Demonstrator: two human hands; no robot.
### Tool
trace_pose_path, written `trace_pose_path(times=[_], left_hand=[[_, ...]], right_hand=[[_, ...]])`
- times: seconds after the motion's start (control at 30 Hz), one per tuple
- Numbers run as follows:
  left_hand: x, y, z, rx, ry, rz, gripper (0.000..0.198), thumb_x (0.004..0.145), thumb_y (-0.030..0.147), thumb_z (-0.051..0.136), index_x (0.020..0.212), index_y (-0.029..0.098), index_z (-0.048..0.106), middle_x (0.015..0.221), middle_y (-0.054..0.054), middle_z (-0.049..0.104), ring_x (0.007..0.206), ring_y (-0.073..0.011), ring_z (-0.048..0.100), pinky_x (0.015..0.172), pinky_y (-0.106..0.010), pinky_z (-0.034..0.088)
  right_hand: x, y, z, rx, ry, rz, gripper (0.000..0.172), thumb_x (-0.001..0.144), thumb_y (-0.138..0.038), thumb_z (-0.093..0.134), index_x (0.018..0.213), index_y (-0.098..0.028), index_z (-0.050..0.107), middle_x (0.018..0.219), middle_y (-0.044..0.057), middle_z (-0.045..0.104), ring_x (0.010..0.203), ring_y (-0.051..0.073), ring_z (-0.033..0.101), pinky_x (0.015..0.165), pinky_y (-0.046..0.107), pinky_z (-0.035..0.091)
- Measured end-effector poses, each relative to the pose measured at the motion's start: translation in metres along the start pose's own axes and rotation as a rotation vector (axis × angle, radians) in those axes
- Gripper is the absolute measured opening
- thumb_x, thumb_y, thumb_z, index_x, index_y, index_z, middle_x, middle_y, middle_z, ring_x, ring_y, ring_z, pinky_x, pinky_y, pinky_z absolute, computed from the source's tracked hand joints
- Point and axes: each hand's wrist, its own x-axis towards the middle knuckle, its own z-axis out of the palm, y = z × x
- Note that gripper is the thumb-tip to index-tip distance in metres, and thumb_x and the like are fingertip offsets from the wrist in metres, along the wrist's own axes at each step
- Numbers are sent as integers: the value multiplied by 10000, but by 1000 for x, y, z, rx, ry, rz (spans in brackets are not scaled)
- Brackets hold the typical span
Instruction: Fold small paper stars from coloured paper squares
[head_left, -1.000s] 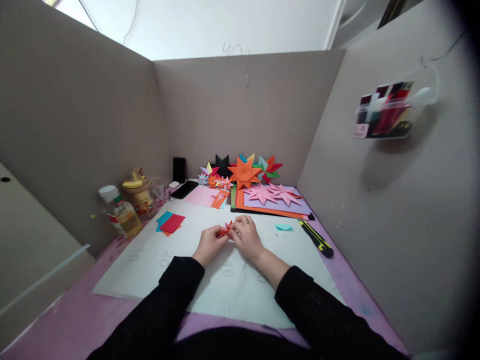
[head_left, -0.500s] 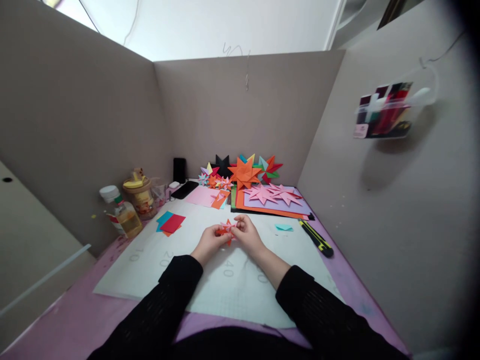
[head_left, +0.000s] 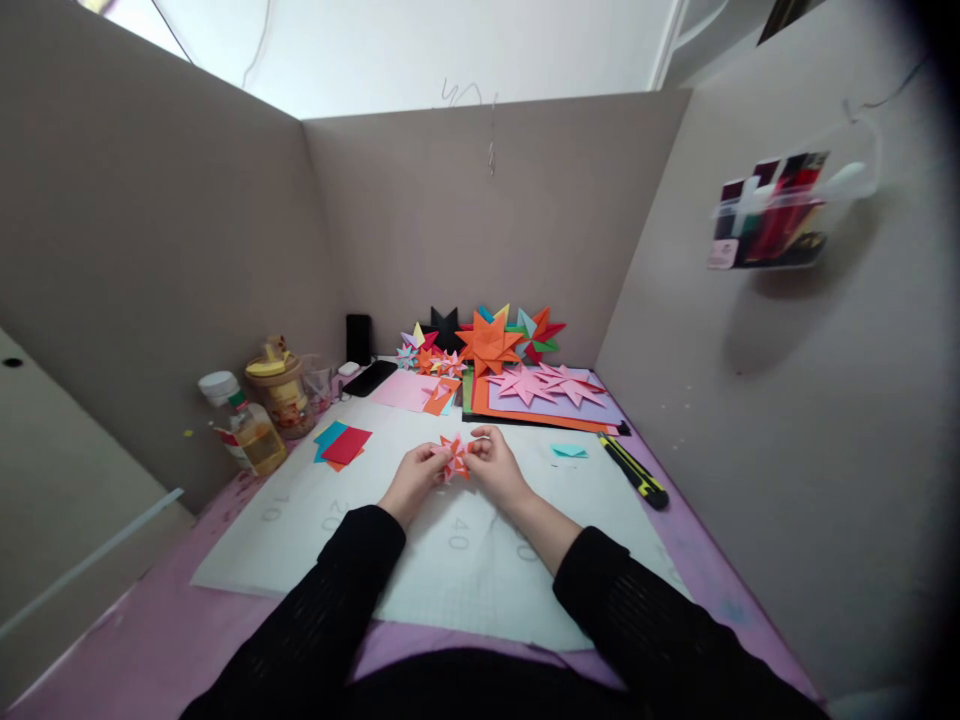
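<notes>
Between my two hands is a small folded paper star (head_left: 454, 458) in orange and pink, its points spread in a ring. My left hand (head_left: 415, 480) pinches its left side between thumb and fingers. On the opposite side my right hand (head_left: 496, 468) grips the right points, with the index finger curled above. Both hands are just over the white numbered mat (head_left: 427, 590). To the right lies a folded turquoise paper piece (head_left: 570, 452). Red, blue and orange paper squares (head_left: 348, 446) overlap on the left of the mat.
Finished paper stars (head_left: 490, 343) lean at the back wall. Pink stars (head_left: 523, 384) lie on stacked coloured sheets (head_left: 551, 414). A yellow-black cutter knife (head_left: 634, 472) rests at right. A glue bottle (head_left: 251, 430), a tub (head_left: 276, 390) and a phone (head_left: 370, 379) stand or lie left. A clear pouch (head_left: 772, 215) hangs right.
The star between my hands has turned so that more of its orange and pink face shows. My left hand has shifted slightly left, and the view has tilted a little.
</notes>
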Motion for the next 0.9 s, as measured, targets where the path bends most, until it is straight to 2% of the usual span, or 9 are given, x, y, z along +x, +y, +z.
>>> trace_pose_path(times=[0.13,0.2,0.27,0.37,0.47,0.6,0.77,0.9], left_hand=[[-1,-1,2,34,-50,32,345,637,396,692,803,116,576,619,-14,615,500,-92,532,478,-196,371],[-2,0,3,90,-32,66,351,627,372,704,839,115,593,668,-32,648,544,-113,571,502,-204,400],[-3,3,4,137,3,114,333,622,351,708,835,118,600,735,-51,672,634,-146,614,571,-229,447],[-6,5,6,172,8,208,279,649,327,685,818,123,597,788,-63,678,738,-177,634,687,-271,479],[-8,5,6,218,-18,268,225,695,316,643,806,126,596,781,-62,673,756,-180,634,714,-279,481],[-7,2,5,297,18,291,188,708,297,625,795,133,596,772,-51,663,747,-171,625,683,-257,478],[-7,2,5,319,3,296,158,717,286,606,770,139,588,758,-40,654,734,-161,624,672,-248,477],[-8,2,6,312,-3,295,161,711,279,607,785,136,599,754,-43,662,732,-166,633,675,-256,481]], right_hand=[[1,-1,-2,-77,2,-47,325,663,-179,560,938,-217,390,653,-65,495,546,104,507,520,227,419],[-2,-4,-3,-223,68,-171,299,679,-181,559,942,-213,421,763,-14,521,658,132,535,578,261,447],[-5,-9,-4,-415,130,-358,236,704,-178,555,926,-208,481,914,41,506,834,170,532,695,312,459],[-9,-16,-4,-608,102,-547,130,748,-167,540,870,-208,557,990,68,466,985,206,482,855,374,413],[-12,-19,-4,-641,83,-563,98,757,-154,541,830,-209,577,972,67,463,1001,214,474,895,394,392],[-12,-18,-4,-656,60,-570,45,738,-167,579,760,-206,578,1018,71,464,1032,228,462,908,412,383],[-12,-15,-5,-698,45,-608,117,753,-154,563,832,-220,617,1085,81,466,1054,233,446,922,426,374],[-11,-15,-6,-722,45,-598,121,770,-149,543,818,-225,626,1070,81,481,1054,238,445,911,438,378]])
